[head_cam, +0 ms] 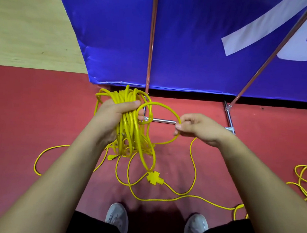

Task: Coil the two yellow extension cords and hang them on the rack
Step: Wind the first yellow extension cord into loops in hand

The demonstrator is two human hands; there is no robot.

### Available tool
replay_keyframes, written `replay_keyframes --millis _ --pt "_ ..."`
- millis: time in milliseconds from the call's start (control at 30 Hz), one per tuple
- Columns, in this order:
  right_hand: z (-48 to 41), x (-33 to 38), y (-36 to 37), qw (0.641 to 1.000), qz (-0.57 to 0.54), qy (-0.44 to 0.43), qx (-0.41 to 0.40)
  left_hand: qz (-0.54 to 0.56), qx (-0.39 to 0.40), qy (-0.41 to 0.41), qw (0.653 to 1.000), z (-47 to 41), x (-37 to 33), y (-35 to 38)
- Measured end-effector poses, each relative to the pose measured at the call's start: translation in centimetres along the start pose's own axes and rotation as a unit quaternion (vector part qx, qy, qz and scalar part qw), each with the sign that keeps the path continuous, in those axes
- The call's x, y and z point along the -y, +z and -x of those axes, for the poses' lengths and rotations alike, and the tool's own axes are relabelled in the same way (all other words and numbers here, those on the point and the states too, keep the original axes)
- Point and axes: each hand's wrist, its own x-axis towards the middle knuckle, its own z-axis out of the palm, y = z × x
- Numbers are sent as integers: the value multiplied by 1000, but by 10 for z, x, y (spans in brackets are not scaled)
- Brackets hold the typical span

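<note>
Above the red floor (20, 115), chest-low in front of the person: yellow extension cord coil (128, 127), many turns, messy, top end fanning out. Left hand (116, 117) is clenched around the middle of the coil, fingers wrapped over the strands. Right hand (199, 128) pinches one cord loop (161, 103) between thumb and fingertips, just right of the coil; the loop arcs back to the bundle.

Below the coil a yellow plug-and-socket joint (153, 179) hangs at or near the floor, cannot tell if it touches. Slack cord (160, 200) snakes across the floor on both sides and out to the right. Second yellow tangle (302, 174) lies at the right edge, well apart from the hands.

Behind the hands: chrome tube frame (163, 120) low on the floor, two thin poles rising from it. Blue banner (192, 36) with white lettering stands directly behind. Pale wood flooring (27, 33) at upper left. Grey shoes (117, 218) at the bottom edge.
</note>
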Motion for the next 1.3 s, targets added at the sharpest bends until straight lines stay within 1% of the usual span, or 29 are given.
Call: replay_keyframes --millis 67,133,200,267,333,400,467,533,600,667,733,767,833,900,933,1000,1033,1100,1167,1300 --pt "-2 9 -1 994 -88 -21 -65 -42 -19 15 999 -1 1 -2" --pt "1 26 0 984 -102 -79 -120 -80 -36 24 996 -2 1 -5" --pt "4 40 2 969 -139 -136 -153 -115 -51 30 992 -4 2 -10" --pt "8 52 3 960 -164 -158 -164 -130 -68 28 989 -5 1 -15" --pt "14 61 3 969 -116 -160 -150 -124 -77 24 989 -6 0 -19" --pt "19 68 8 983 -25 -150 -103 -111 -67 21 991 -4 -2 -20" --pt "22 73 15 987 52 -144 -48 -106 -53 15 993 -2 -3 -17" --pt "22 77 23 987 77 -143 -10 -115 -25 8 993 2 -1 -11" --pt "20 79 26 987 63 -144 6 -116 31 -3 993 6 2 -3" --pt "18 79 27 988 46 -150 0 -95 97 -33 990 12 6 4" --pt "15 76 27 988 16 -152 -20 -84 137 -54 986 15 8 7" --pt "13 73 26 988 -5 -151 -34 -74 144 -58 985 15 9 8" --pt "10 66 20 988 -20 -145 -54 -19 133 -67 989 12 10 7" --pt "9 55 16 990 12 -129 -51 40 112 -75 990 7 9 5" --pt "9 50 15 992 36 -114 -44 46 103 -77 991 5 8 5" --pt "8 41 16 994 54 -89 -36 31 103 -78 991 3 7 3" --pt "9 40 16 994 49 -91 -40 20 110 -81 990 3 7 3" --pt "10 46 17 990 61 -118 -53 -7 120 -96 988 4 9 4" --pt "13 55 19 982 102 -149 -54 -32 120 -109 986 4 13 5" --pt "16 67 30 973 126 -189 -44 -59 140 -99 983 3 18 2"
